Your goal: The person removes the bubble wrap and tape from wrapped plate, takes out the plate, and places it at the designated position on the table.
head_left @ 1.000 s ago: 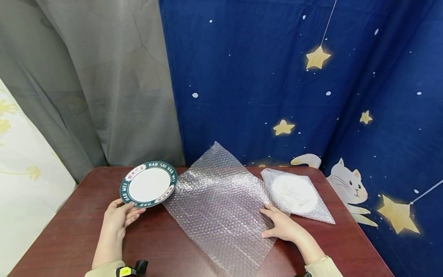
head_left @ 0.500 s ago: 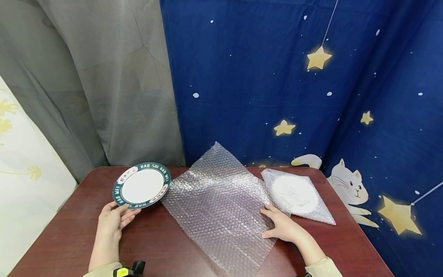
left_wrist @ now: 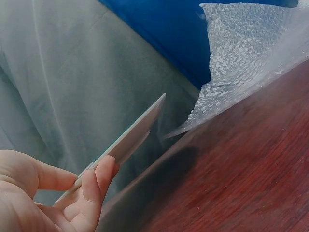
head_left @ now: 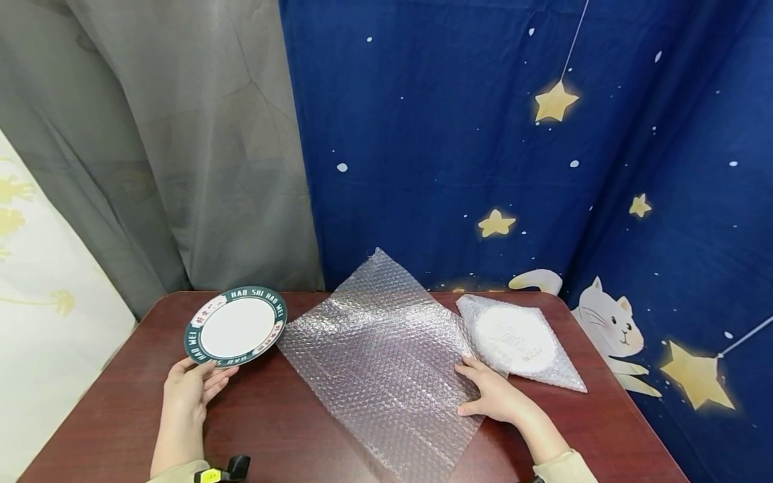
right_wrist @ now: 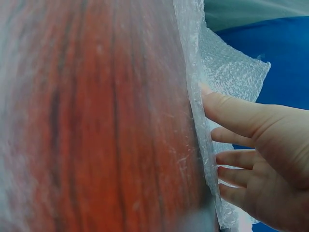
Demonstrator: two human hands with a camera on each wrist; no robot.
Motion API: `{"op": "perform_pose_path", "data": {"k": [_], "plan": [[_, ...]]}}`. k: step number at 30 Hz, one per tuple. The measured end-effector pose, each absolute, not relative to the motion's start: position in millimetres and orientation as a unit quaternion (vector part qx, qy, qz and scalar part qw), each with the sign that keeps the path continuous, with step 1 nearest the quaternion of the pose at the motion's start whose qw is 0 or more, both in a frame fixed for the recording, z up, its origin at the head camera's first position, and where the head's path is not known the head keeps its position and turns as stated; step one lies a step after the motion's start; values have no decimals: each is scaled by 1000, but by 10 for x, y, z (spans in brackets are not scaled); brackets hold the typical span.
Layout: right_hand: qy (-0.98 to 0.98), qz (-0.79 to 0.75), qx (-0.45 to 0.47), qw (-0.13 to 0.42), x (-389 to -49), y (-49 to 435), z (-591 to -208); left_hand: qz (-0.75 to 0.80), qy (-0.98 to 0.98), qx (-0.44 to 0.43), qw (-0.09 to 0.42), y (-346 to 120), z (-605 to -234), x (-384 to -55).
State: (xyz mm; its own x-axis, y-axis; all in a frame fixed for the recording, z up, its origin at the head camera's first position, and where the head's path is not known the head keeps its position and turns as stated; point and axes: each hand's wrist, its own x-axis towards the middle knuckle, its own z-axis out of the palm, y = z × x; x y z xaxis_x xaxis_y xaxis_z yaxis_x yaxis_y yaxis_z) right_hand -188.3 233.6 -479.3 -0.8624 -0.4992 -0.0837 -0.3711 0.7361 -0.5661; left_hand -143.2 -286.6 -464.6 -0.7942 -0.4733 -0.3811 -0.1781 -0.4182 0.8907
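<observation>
A white plate (head_left: pixel 237 327) with a dark green lettered rim is held by its near edge in my left hand (head_left: pixel 188 388). The left wrist view shows the plate (left_wrist: pixel 126 140) edge-on, pinched between thumb and fingers and raised off the table, its shadow below. My right hand (head_left: pixel 496 394) rests with spread fingers on the right part of a sheet of bubble wrap (head_left: pixel 386 355). In the right wrist view its fingertips touch the bubble wrap (right_wrist: pixel 197 116) without curling round it.
To the right lies a flat bubble-wrapped packet (head_left: pixel 519 339) with a white round shape inside, touching the sheet's right side. The dark red table (head_left: pixel 284 429) ends at the back against grey (head_left: pixel 241 147) and blue curtains (head_left: pixel 410 147).
My left hand has carried the plate leftward and slightly nearer, away from the bubble wrap's left corner. My right hand and the sheet have stayed in place.
</observation>
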Motion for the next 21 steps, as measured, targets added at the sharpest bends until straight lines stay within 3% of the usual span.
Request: {"op": "perform_pose_path", "data": {"k": [21], "plan": [[925, -277, -232, 119, -1864, 2331, -4766, -782, -513, 338, 101, -3043, -4761, -1404]]}}
